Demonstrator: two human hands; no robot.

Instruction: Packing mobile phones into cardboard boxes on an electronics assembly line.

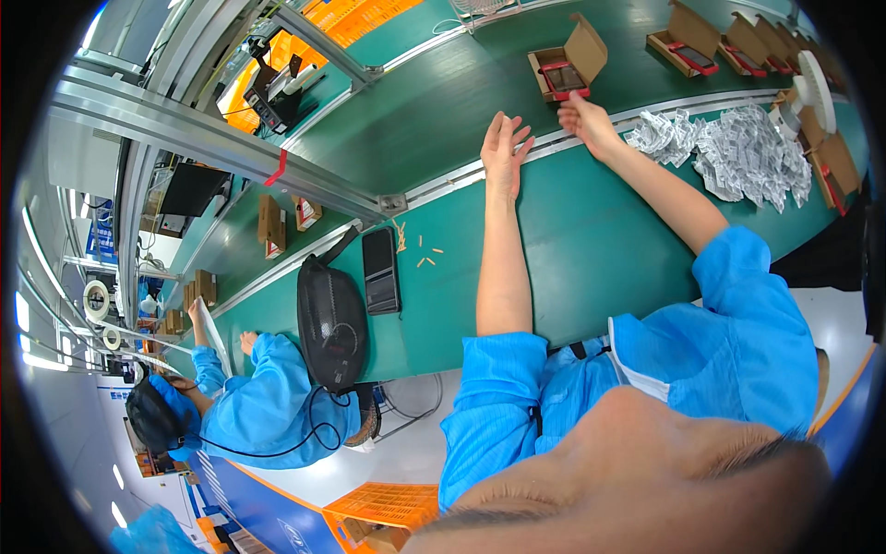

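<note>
An open cardboard box (pixel 589 57) is seen on the green conveyor belt (pixel 406 138), beyond the metal rail that runs along the workbench (pixel 591 277), with its lid raised on the right. Inside it a red tray (pixel 552 95) is seen, on which a dark, flat rectangular item (pixel 562 78) is carried. The right hand (pixel 586 122) is held at the near edge of this box, its fingers bent and its fingertips close to the red tray; whether anything is gripped or touched cannot be told. The left hand (pixel 505 148) is held near the rail, to the left of the right hand and apart from the box; its fingers are spread and nothing is seen to be held. Farther right on the belt, more cardboard boxes (pixel 697 33) are lined up with lids raised. To the right of the right forearm, a heap of small whitish packets (pixel 752 152) is piled on the workbench. On the left, small tan pieces (pixel 437 250) are scattered beside a black folding case (pixel 380 272), next to which a black mesh-faced bag (pixel 329 323) is placed. Beyond the bag, a blue-clad co-worker (pixel 268 411) is seen at the bench.
</note>
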